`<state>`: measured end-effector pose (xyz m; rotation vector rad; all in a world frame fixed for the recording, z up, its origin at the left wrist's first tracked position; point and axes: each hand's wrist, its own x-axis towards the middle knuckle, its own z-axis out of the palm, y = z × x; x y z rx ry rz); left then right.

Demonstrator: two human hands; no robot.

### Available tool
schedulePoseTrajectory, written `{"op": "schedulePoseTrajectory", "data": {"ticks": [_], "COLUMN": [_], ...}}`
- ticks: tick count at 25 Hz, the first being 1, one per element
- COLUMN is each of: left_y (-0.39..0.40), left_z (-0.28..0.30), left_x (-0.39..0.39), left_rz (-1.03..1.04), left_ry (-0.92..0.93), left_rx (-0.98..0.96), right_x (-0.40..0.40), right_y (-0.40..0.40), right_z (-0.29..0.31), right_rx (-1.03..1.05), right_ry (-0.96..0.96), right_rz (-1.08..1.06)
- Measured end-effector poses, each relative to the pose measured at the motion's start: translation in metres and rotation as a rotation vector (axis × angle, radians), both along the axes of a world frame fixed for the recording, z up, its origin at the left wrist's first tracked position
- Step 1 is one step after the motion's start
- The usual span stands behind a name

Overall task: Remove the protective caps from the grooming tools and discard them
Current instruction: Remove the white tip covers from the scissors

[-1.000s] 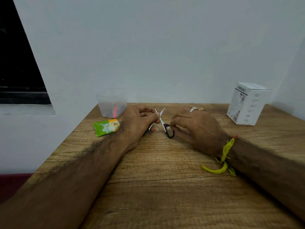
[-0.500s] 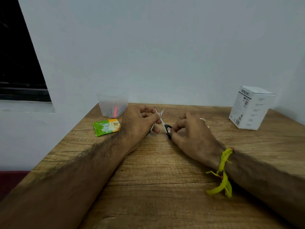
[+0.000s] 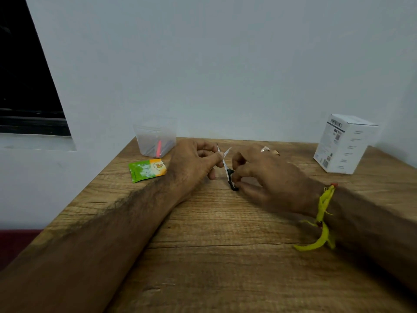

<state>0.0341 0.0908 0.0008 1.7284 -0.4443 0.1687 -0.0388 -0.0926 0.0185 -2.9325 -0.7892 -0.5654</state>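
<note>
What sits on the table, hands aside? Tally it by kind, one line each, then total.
Scissors: 1
Clear plastic tub: 1
Green sachet: 1
White box: 1
Small pale pieces by the right hand: 2
Total: 6

Scissors (image 3: 226,164): small, silver blades, black handles. Blades spread apart in a narrow V, tips pointing up and away. One black handle loop (image 3: 231,180) visible low near the table (image 3: 225,245); the other handle is hidden. Held off the table between two hands, tilted, near the table's far middle.
</note>
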Motion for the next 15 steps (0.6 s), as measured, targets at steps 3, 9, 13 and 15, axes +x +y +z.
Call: {"op": "schedulePoseTrajectory", "data": {"ticks": [3,9,13,15], "left_y": [0.000,0.002,0.001,0.001], "left_z": [0.003,0.009,0.010,0.012], "left_x": [-0.001,-0.003,-0.004,-0.005], "left_rz": [-0.029,-0.101,-0.104,-0.116], "left_ry": [0.016,0.088,0.097,0.111], "left_rx": [0.007,0.045,0.057,0.061], "right_x": [-0.001,0.007,0.004,0.006], "right_y": [-0.005,-0.006,-0.006,-0.004], "right_z": [0.011,0.014,0.020,0.019], "right_rx": [-0.289,-0.509,-0.538,-0.558], "right_ry": [-0.199,-0.272,-0.305,-0.316], "right_rz": [0.085,0.138,0.152,0.145]}}
